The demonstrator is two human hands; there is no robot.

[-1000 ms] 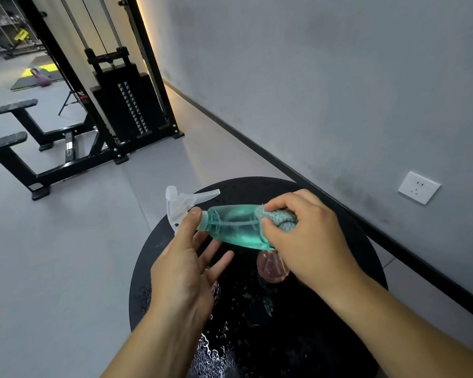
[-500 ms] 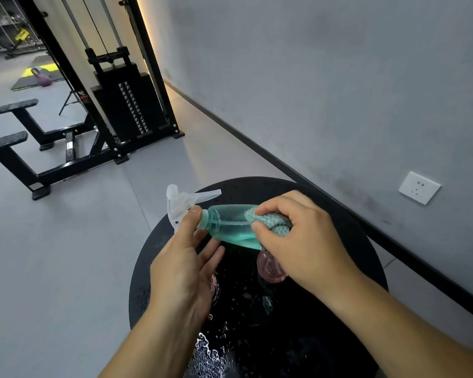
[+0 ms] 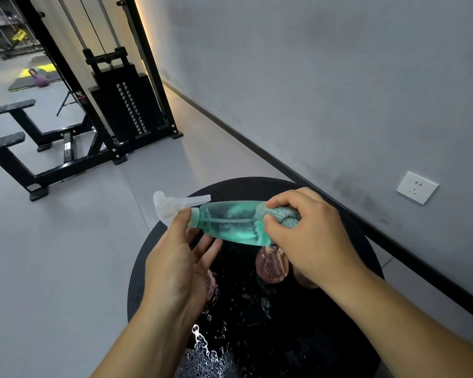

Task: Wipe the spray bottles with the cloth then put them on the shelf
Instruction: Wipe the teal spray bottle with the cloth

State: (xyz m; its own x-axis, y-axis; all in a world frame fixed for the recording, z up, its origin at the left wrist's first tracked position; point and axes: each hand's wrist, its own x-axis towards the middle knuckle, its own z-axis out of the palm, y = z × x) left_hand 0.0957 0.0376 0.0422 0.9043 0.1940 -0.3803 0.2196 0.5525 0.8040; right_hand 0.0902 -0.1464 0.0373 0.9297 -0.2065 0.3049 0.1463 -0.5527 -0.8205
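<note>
Right hand (image 3: 309, 236) presses nubbly cloth (image 3: 283, 215) against translucent teal spray bottle (image 3: 230, 223).

Spray bottle (image 3: 230, 223) lies sideways above the table (image 3: 352, 241).

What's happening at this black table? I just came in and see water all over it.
A person is wiping a teal spray bottle held sideways above the round black table. The left hand holds it at the neck, by the white trigger head. The right hand grips a teal cloth against the bottle's body. Pinkish bottles wait below on the wet tabletop. No shelf is in view.
</note>
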